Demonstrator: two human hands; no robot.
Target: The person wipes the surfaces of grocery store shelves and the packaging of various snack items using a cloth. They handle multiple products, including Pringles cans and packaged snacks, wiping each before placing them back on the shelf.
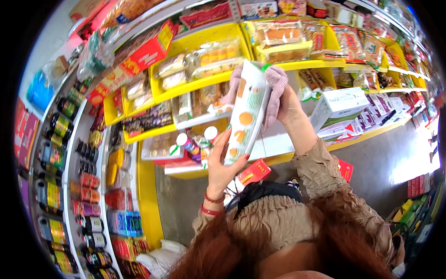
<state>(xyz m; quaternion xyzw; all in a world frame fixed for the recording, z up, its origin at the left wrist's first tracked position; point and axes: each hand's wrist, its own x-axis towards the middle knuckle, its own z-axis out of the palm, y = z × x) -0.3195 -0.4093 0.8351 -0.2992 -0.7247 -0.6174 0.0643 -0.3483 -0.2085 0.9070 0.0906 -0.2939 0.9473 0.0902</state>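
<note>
A long, white plastic food packet (pixel 248 104) printed with round orange shapes is tilted before me. My left hand (pixel 221 165) grips its lower end, the thumb on one side and the fingers on the other. A pink knitted cloth (pixel 276 83) is bunched in my right hand (pixel 289 103), against the packet's right side near the top. More pink cloth shows beyond the packet's upper left edge. The fingers of my right hand are mostly hidden by the cloth.
Yellow shelf trays (pixel 205 78) with packaged baked goods stand ahead. White cartons (pixel 343 104) sit on a low ledge at right. Bottles (pixel 52 193) line shelves at left. A red box (pixel 253 172) lies below my hands, and a white sack (pixel 163 256) rests at lower left.
</note>
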